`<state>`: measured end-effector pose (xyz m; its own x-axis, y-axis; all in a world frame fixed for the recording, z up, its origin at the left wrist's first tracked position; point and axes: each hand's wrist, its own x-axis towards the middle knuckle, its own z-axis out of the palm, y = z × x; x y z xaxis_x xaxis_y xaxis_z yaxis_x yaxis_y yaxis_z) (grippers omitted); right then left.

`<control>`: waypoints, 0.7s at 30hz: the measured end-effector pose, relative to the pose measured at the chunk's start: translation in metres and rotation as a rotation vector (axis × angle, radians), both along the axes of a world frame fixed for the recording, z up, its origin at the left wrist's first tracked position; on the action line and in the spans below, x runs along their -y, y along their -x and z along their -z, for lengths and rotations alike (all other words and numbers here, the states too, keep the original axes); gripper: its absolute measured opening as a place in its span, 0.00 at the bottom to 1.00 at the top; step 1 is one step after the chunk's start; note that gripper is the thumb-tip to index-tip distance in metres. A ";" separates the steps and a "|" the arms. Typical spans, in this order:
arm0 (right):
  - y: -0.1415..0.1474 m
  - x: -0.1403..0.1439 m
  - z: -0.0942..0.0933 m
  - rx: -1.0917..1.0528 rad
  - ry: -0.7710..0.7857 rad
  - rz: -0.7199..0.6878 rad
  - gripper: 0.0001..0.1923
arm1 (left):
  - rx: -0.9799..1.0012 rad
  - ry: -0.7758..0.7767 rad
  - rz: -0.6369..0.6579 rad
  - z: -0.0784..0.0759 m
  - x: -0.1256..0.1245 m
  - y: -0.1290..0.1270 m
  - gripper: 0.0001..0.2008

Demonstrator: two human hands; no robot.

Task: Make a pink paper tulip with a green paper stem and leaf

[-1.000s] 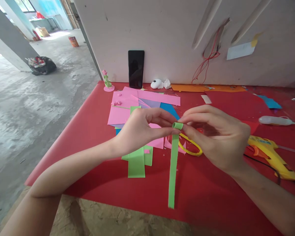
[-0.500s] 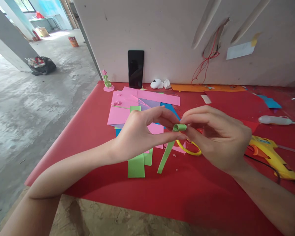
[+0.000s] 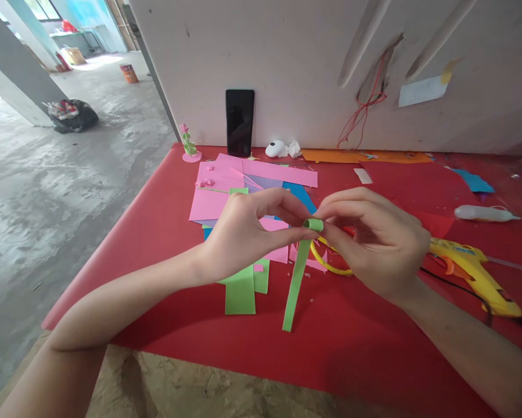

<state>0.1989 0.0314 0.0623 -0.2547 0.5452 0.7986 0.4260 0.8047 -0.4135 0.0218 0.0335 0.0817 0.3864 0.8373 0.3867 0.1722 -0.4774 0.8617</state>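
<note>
Between my two hands is a green paper strip [image 3: 296, 290], its top end curled into a small roll and its tail hanging down above the red table. My left hand [image 3: 254, 235] pinches the roll from the left with thumb and fingers. From the right, my right hand [image 3: 374, 241] pinches the roll's other end between closed fingertips. Behind and below the hands lie green paper pieces [image 3: 240, 293], pink paper sheets [image 3: 211, 203] and blue paper [image 3: 299, 194]. A yellow ring [image 3: 330, 267], partly hidden by my right hand, rests just beyond the strip.
A yellow glue gun [image 3: 478, 276] with its cord lies right of my right hand, near a clear bottle [image 3: 485, 213]. At the back, a black phone [image 3: 240, 122] leans on the wall beside a small paper flower [image 3: 189, 142]. Orange paper [image 3: 365, 155] runs along the wall.
The strip's hanging tail now looks longer and reaches lower, and the roll sits slightly further left. My right hand has shifted a little left; my left hand has barely moved.
</note>
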 end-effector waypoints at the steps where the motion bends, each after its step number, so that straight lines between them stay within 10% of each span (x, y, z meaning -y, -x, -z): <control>1: 0.000 0.000 0.000 -0.019 0.058 -0.020 0.08 | -0.001 -0.025 -0.006 0.000 0.000 0.000 0.06; 6: 0.000 0.000 -0.004 -0.086 0.257 -0.096 0.06 | -0.024 -0.158 -0.024 0.003 0.002 0.000 0.04; 15: 0.000 0.001 -0.004 -0.068 0.138 -0.072 0.08 | -0.041 -0.037 0.009 0.001 0.002 -0.001 0.06; 21: 0.001 0.001 -0.003 -0.111 0.284 -0.105 0.05 | -0.069 -0.340 -0.078 0.005 0.001 -0.001 0.04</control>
<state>0.1984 0.0308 0.0649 -0.2411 0.7259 0.6442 0.2868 0.6874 -0.6672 0.0224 0.0326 0.0763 0.3616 0.6935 0.6232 0.2718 -0.7178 0.6410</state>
